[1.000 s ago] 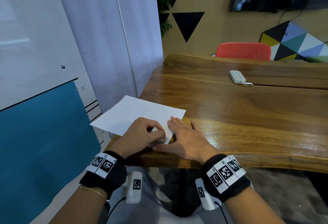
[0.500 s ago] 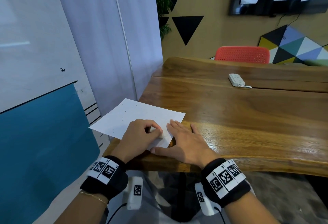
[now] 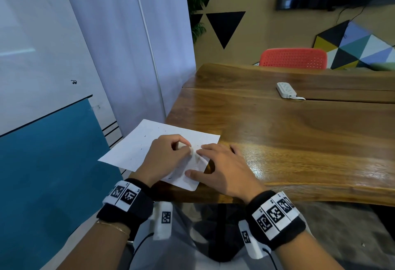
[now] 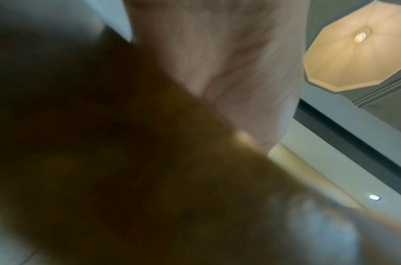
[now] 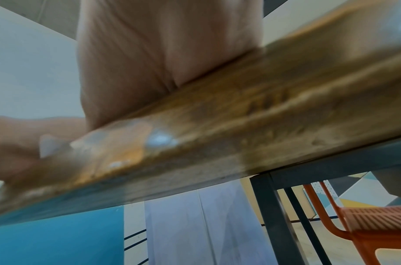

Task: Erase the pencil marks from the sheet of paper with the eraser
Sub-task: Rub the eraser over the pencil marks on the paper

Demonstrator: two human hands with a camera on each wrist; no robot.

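Note:
A white sheet of paper lies on the near left corner of the wooden table, its left part hanging over the edge. Small dark specks dot the sheet. My left hand rests on the paper with its fingers curled, pinching a small pale eraser that is mostly hidden; the spot around it is blurred. Flat on the sheet's right part lies my right hand, fingers spread, pressing it down. Both wrist views are blurred, showing only a palm against the table.
A white power strip with its cable lies far back on the table. A red chair stands behind the table. A curtain and a blue panel are close on the left, beside the table's left edge.
My left hand has slid with the eraser away from me along the sheet, from beside the right thumb to beside the right index fingertip. The right hand stays pressed flat.

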